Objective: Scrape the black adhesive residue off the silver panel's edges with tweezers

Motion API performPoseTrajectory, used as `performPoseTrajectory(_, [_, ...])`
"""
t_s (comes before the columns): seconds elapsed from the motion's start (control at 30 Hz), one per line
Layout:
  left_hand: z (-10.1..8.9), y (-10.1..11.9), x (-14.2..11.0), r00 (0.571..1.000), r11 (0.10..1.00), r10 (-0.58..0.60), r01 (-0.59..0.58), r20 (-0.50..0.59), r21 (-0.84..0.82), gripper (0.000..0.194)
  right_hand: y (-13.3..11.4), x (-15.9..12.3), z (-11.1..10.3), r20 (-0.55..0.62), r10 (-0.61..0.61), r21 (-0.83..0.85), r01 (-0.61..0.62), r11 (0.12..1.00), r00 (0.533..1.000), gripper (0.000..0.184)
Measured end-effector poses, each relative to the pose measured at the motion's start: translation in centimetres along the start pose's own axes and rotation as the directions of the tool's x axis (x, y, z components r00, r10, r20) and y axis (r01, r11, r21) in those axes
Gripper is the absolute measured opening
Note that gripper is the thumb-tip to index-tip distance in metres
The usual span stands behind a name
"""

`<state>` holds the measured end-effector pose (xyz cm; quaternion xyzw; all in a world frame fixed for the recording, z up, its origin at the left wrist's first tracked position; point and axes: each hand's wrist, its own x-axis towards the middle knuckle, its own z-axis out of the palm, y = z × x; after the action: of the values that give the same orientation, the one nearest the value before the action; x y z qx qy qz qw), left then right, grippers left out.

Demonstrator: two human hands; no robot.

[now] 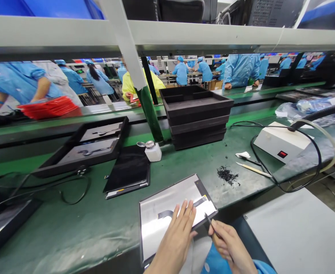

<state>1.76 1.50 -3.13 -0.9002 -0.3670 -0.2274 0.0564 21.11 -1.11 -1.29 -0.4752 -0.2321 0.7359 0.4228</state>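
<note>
A display panel (156, 207) with a silvery back, dark border and flex cable (165, 214) lies tilted at the front edge of the bench, partly overhanging it. My left hand (176, 236) rests flat on its back, fingers stretched out, beside a white strip at the right end. In my right hand (229, 243) is a pair of dark, thin tweezers (210, 221), pinched between thumb and fingers. Their tip meets the panel's right end near the white strip. My left hand covers the panel's lower middle.
Black scraps (227, 175) lie right of the panel, near a pale stick tool (253, 169) and a white box with a red switch (283, 142). Behind stand stacked black trays (198, 121), a dispenser bottle (153, 151) and dark panels (129, 167). Co-workers sit and stand beyond.
</note>
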Motion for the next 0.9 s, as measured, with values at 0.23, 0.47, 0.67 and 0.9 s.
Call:
performPoseTrajectory(0.23, [-0.6, -0.3, 0.3, 0.999, 1.000, 0.027, -0.027, 0.023, 0.006, 0.058, -0.5, -0.2, -0.1, -0.023, 0.005, 0.043, -0.004, 0.999, 1.000, 0.063])
performPoseTrajectory(0.47, [-0.8, -0.1, 0.4, 0.999, 0.999, 0.029, -0.029, 0.025, 0.022, 0.057, -0.9, -0.2, -0.6, -0.014, 0.001, 0.090, 0.000, 0.996, 1.000, 0.059])
performPoseTrajectory(0.67, [-0.5, 0.0, 0.2, 1.000, 1.000, 0.006, -0.006, 0.003, 0.022, 0.054, -0.8, 0.0, -0.9, -0.012, -0.016, 0.109, 0.017, 0.994, 1.000, 0.057])
performPoseTrajectory(0.9, [-0.2, 0.2, 0.1, 1.000, 0.998, -0.004, 0.004, 0.000, 0.063, 0.052, -1.2, 0.1, -1.4, -0.033, -0.024, 0.127, 0.028, 0.992, 0.999, 0.057])
